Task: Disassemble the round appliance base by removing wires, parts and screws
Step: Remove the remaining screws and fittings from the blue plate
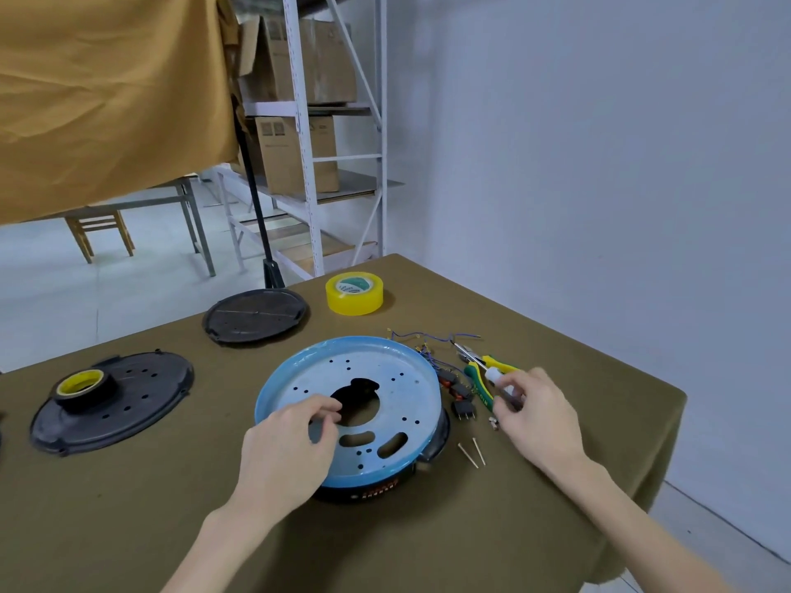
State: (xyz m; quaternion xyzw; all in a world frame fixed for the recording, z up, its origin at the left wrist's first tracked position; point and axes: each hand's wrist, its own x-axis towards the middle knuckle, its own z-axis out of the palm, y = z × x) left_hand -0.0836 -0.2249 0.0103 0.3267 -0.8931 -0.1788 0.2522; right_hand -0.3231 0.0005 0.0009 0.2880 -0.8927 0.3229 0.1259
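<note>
Here, two black covers (111, 402), two tape rolls (354, 293)

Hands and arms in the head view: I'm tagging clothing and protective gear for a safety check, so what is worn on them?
Nothing is worn that shows. The left hand and the right hand are bare, with no gloves, rings, watch or wristband visible. Both forearms are bare too, down to the bottom edge of the picture, so no sleeve comes into view. No markings or tape on either.

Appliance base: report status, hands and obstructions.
Left hand resting on the blue plate, fingers curled at the centre hole. Right hand holding screwdriver off to the side. Pliers, wires, loose screws beside base.
</note>
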